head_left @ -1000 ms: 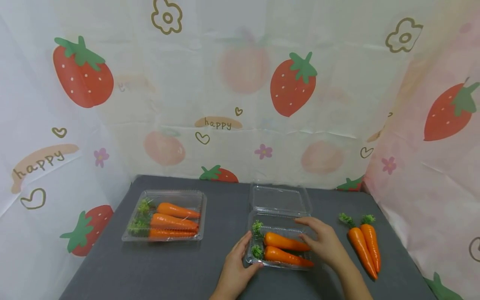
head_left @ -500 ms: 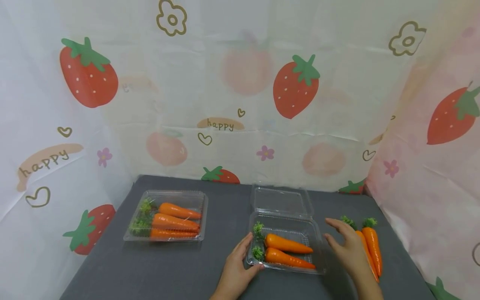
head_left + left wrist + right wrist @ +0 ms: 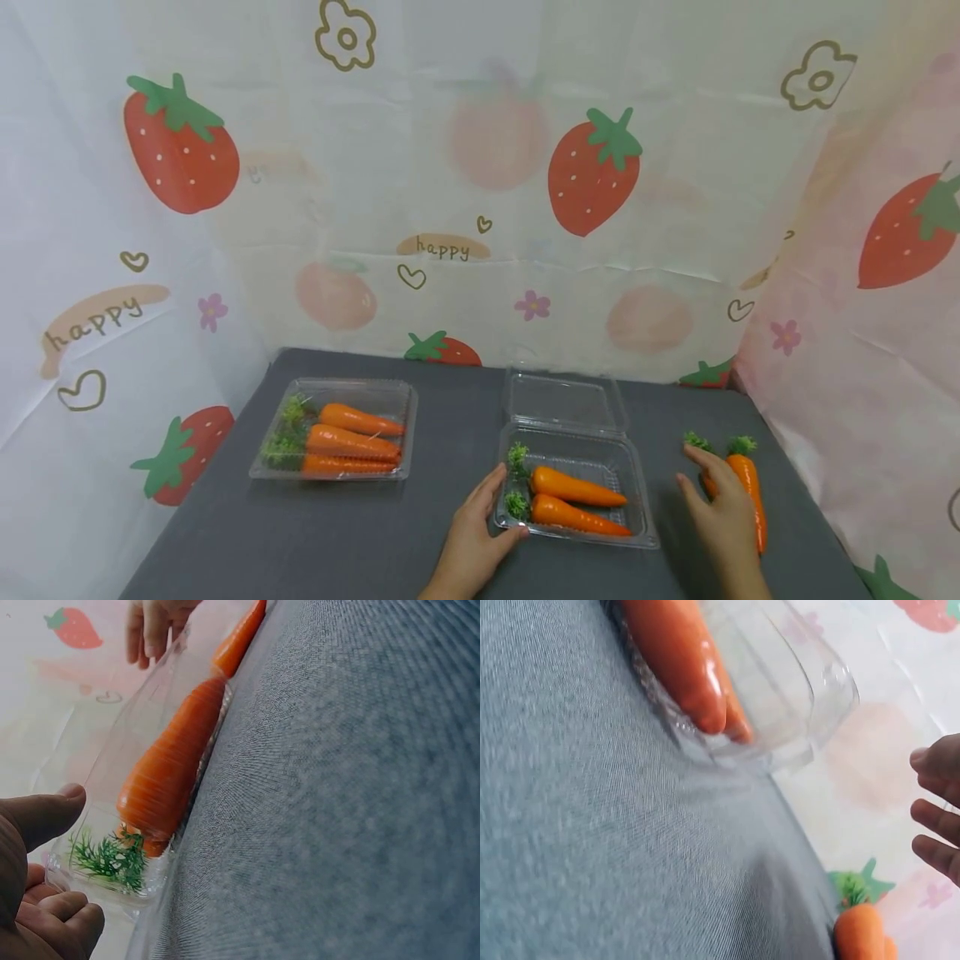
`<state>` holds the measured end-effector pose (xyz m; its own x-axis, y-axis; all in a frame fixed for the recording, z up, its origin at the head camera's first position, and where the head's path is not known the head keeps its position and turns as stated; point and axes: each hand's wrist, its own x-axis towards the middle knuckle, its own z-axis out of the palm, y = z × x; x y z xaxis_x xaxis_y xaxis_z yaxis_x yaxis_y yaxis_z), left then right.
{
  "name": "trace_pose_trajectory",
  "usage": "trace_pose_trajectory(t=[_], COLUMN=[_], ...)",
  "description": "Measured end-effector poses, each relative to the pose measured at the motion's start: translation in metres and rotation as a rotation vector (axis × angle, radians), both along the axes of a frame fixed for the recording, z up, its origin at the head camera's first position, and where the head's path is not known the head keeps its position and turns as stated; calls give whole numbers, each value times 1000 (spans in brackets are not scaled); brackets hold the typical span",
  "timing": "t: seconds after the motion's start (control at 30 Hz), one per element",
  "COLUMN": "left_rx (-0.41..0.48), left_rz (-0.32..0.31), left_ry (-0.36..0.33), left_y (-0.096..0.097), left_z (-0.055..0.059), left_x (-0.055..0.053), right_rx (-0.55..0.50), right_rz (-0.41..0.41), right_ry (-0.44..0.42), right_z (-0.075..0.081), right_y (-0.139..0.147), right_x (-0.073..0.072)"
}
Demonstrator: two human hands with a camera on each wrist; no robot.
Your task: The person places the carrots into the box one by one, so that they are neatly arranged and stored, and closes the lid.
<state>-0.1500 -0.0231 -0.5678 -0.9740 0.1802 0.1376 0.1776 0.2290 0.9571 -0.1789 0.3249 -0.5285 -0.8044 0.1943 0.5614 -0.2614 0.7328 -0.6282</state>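
My left hand (image 3: 474, 533) rests at the left front corner of a clear plastic clamshell box (image 3: 637, 479), fingers along its left side and thumb by the front edge. The left wrist view shows the thumb (image 3: 56, 814) right at the box wall. Two orange carrots (image 3: 577, 486) with green tops lie side by side in the box, tips to the right. My right hand (image 3: 723, 517) is over two loose carrots (image 3: 750, 492) to the right, overlapping the nearer one. Its fingers are spread with nothing between them; in the right wrist view a loose carrot (image 3: 859, 934) shows below them.
A closed clear box (image 3: 408, 433) with several carrots stands at the left on the grey tabletop (image 3: 337, 542). The clamshell's lid (image 3: 566, 400) lies folded back behind its base. White cloth (image 3: 450, 192) with strawberry prints hangs behind and at both sides.
My right hand has moved right, from over the clamshell's right side to over the loose carrots. The left hand stays at the box's left corner.
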Motion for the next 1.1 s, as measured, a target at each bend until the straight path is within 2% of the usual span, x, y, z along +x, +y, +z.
trace_pose_trajectory(t=[0.23, 0.6, 1.0, 1.1], left_rx=[-4, -25, -26, -26], left_rz=[3, -2, 3, 2], left_ry=[-7, 18, 19, 38], left_y=[-1, -2, 0, 0], left_z=[-1, -3, -1, -2], left_x=[0, 1, 2, 2], right_rx=[19, 6, -20, -35], right_rz=[-158, -229, -257, -277], right_ry=[-18, 55, -76, -116], right_z=[0, -19, -25, -28], right_y=[9, 27, 38, 40], right_x=[7, 6, 9, 9])
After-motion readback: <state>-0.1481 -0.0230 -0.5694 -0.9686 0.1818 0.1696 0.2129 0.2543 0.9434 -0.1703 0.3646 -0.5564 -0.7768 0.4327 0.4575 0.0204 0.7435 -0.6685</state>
